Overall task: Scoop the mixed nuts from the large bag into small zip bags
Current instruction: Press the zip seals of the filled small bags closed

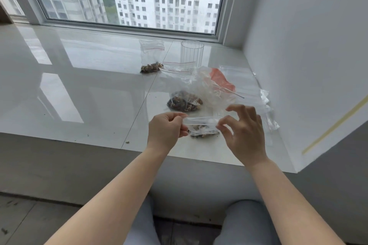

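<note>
While both hands' grip pinches small zip bag (202,127) of nuts | large bag (191,95) part-full

The whole left part of the glossy sill (69,89) lies open, with only a few crumbs (127,142) near its front edge, so a hand can pass freely there. On the right the room is crowded: the side wall (308,55) closes it off, loose empty zip bags (266,109) lie along its foot, and the large bag (199,89) sprawls in the middle. Behind it a clear ribbed cup (192,53) stands upright, with a filled small bag (151,57) just beside it to the left. The window frame (127,27) bounds the far edge.
</note>
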